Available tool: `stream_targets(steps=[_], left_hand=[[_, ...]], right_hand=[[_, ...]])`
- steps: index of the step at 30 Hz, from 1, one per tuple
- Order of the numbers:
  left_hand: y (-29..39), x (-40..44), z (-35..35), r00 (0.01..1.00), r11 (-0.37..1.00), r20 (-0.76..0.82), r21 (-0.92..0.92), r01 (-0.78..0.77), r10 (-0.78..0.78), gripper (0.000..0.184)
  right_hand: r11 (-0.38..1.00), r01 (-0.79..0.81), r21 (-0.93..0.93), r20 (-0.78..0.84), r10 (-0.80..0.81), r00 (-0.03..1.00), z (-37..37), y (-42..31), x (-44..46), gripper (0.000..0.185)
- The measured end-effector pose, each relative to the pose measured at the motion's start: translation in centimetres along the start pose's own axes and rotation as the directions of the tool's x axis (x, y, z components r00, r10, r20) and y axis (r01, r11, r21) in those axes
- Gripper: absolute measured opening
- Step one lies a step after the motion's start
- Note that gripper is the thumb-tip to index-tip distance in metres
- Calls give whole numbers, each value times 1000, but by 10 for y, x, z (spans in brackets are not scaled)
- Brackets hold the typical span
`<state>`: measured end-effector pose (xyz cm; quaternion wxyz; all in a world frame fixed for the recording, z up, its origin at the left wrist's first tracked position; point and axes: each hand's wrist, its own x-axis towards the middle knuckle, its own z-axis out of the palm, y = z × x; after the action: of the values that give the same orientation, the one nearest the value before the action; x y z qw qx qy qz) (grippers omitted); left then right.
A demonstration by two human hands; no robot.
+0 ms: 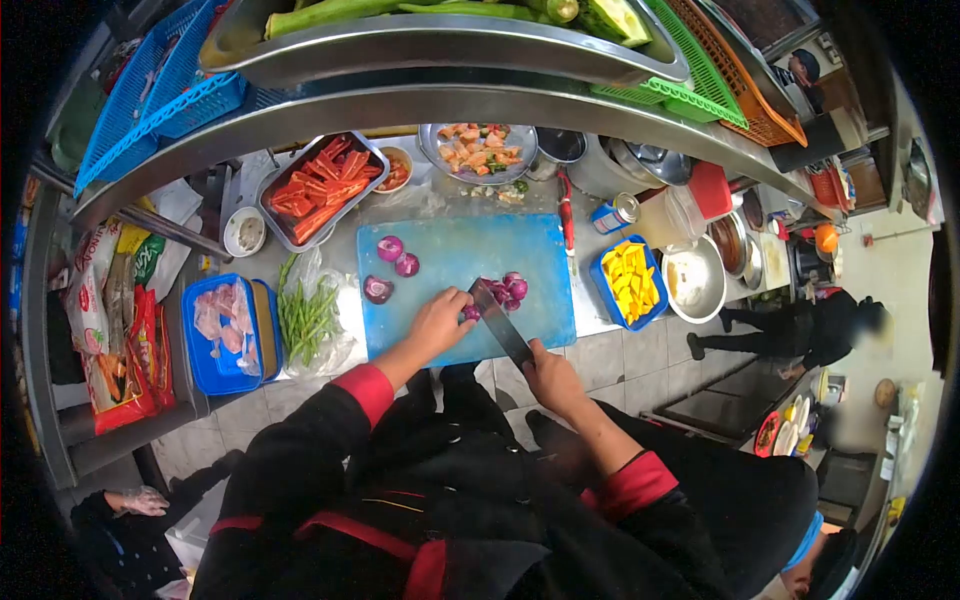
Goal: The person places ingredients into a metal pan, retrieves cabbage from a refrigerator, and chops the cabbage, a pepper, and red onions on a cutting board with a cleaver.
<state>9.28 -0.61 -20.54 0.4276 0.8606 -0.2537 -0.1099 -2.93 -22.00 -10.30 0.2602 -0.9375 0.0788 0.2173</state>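
My right hand [552, 378] is closed round the handle of a broad-bladed kitchen knife [503, 325], its dark blade pointing up and left across the blue cutting board [420, 340]. Fingers of my left hand [440, 318] are curled and press on a red onion piece [470, 312] just left of the blade. Right of the blade lies a small heap of cut red onion [512, 290], touching or very near the steel. Farther left on the board are three more onion pieces, among them one purple piece [390, 248] and a darker one [378, 289].
Left of the board are green beans [297, 310] and a blue tub [215, 375] with raw meat. Behind stand a tray of red peppers [325, 190] and a plate [440, 165] of chopped food. Yellow pieces fill a blue container [630, 284] at right. A steel shelf [450, 105] overhangs. People stand nearby.
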Motion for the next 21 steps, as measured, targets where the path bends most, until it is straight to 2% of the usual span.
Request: stream_targets(steps=[1,2,5,8,10,11,12,13,14,16,17,20,21], left_hand=[[-2,0,-1,997,998,-26,1,-69,69,33],[-4,1,-1,998,998,-25,0,-65,65,33],[-4,-3,2,997,997,4,-19,-76,76,33],[-5,2,1,991,995,-84,12,-101,101,30],[-15,-3,8,997,997,-10,-17,-72,72,43],[-9,0,6,997,997,-12,-19,-76,76,43],[-1,0,9,988,996,-119,14,-93,94,52],[7,3,13,968,994,-224,48,-103,111,62],[11,12,22,968,994,-229,44,-99,107,62],[17,29,39,961,984,-221,92,-152,169,78],[22,39,42,958,983,-228,107,-151,172,78],[36,62,67,947,972,-248,169,-165,204,71],[34,67,76,943,969,-248,164,-185,222,67]], right_hand=[[1000,-12,-25,20,12,1000,-6,-5,-1,28],[999,-23,-50,40,25,999,-8,-6,-1,20],[995,91,-43,-39,-93,995,34,19,17,25],[984,179,0,-166,-176,970,56,26,39,30],[952,161,259,-137,-129,982,43,35,35,32],[910,7,414,-114,44,993,33,38,25,34],[913,5,409,-112,45,993,24,48,17,34],[790,-123,601,-41,184,982,13,61,9,35],[613,-238,753,57,300,952,4,76,3,35],[468,-272,841,126,321,939,11,117,6,34],[439,-248,864,131,279,951,13,124,11,34],[472,-285,834,161,285,945,33,124,39,35],[486,-240,841,126,254,959,38,116,46,34]])
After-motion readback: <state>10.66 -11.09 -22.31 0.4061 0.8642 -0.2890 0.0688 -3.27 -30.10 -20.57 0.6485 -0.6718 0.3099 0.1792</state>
